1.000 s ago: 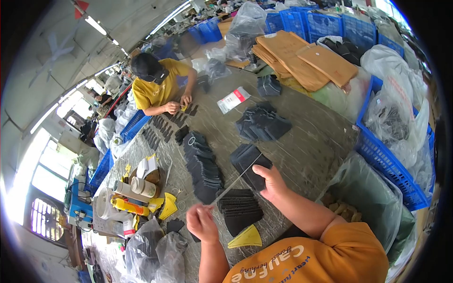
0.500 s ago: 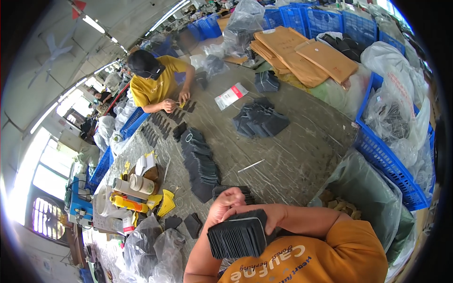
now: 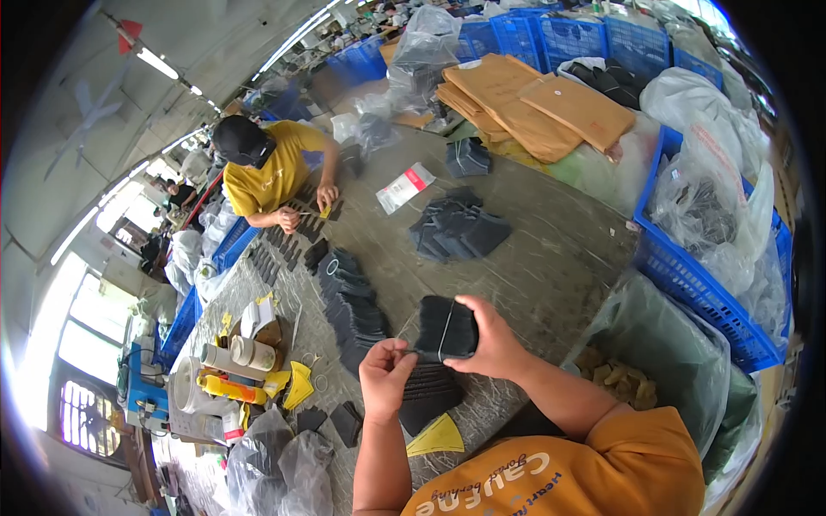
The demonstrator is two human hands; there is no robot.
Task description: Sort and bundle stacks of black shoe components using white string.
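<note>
My right hand (image 3: 495, 344) is closed around the right side of a stack of black fabric pieces (image 3: 434, 322), held above the table. A thin pale band runs across the stack. Beside its lower left corner, my left hand (image 3: 385, 374) is closed in a pinch; what sits between the fingertips is too small to make out. Below the hands lies a fanned pile of black pieces (image 3: 430, 400), with a yellow pattern card (image 3: 437, 436) at its near end. A long overlapping row of dark pieces (image 3: 353, 305) stretches away to the left.
Across the table a co-worker in yellow (image 3: 280, 176) handles small dark strips. Dark bundles (image 3: 460, 225), a white-and-red packet (image 3: 404, 187) and brown paper packages (image 3: 516, 103) lie farther off. Tape rolls and bottles (image 3: 249, 353) stand left; a blue crate (image 3: 697, 284) and plastic-lined bin (image 3: 662, 344) stand right.
The stack has moved away from my body and turned, so its flat face and band now show. My crossed arms have parted. The yellow card and near pile have come into view.
</note>
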